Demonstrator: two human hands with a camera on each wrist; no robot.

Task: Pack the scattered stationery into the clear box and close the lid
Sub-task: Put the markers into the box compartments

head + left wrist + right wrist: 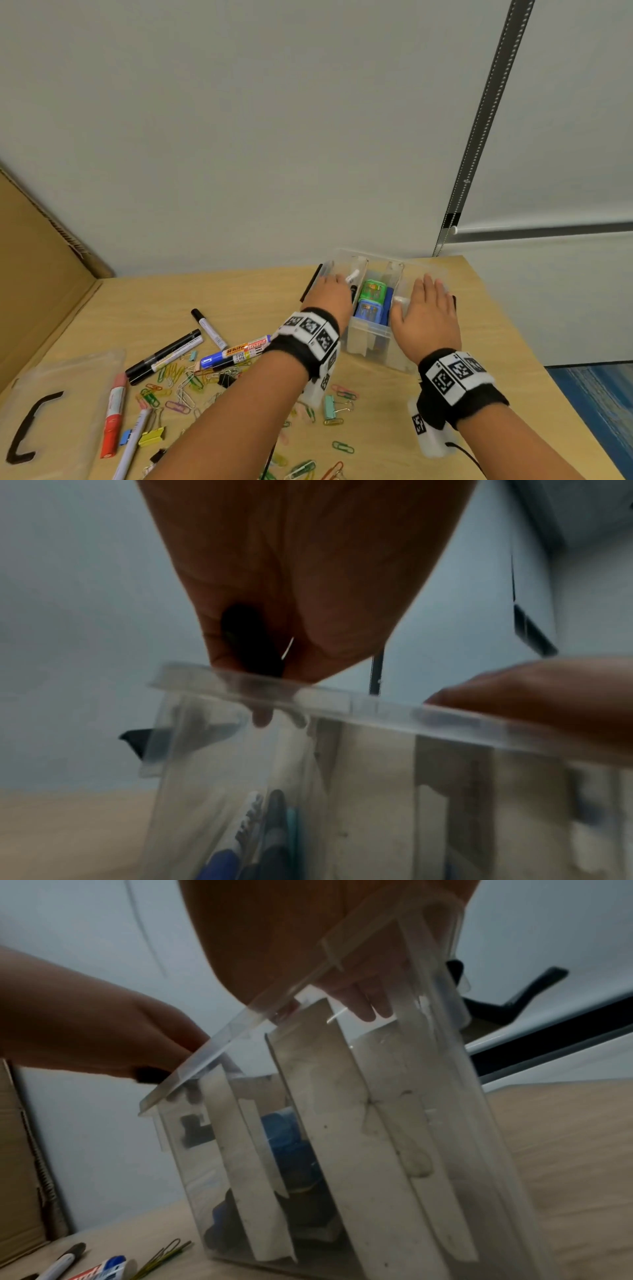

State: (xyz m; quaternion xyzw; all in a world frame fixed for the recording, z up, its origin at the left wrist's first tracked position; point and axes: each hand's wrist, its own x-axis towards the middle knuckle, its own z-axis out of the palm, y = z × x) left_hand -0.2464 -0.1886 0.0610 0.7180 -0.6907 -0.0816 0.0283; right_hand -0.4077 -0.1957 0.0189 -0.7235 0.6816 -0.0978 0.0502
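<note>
The clear box (pixel 370 342) stands open near the table's far right, split by white dividers. A green case (pixel 373 289) and a blue case (pixel 368 310) lie in its middle compartment. My left hand (pixel 329 294) hovers over the box's left compartment and grips a white marker (pixel 352 277) with a black end. The left wrist view shows that black end (pixel 250 642) in my palm, just above the box rim (pixel 342 699). My right hand (pixel 424 308) lies flat over the right compartment. Its fingers (pixel 363 1001) reach past the rim.
The clear lid (pixel 51 411) with a black handle lies at the front left. Black markers (pixel 164 353), a blue whiteboard marker (pixel 236 353), a red marker (pixel 114 418), binder clips and several paper clips (pixel 178 394) are scattered on the wooden table. Cardboard (pixel 34 274) stands at the left.
</note>
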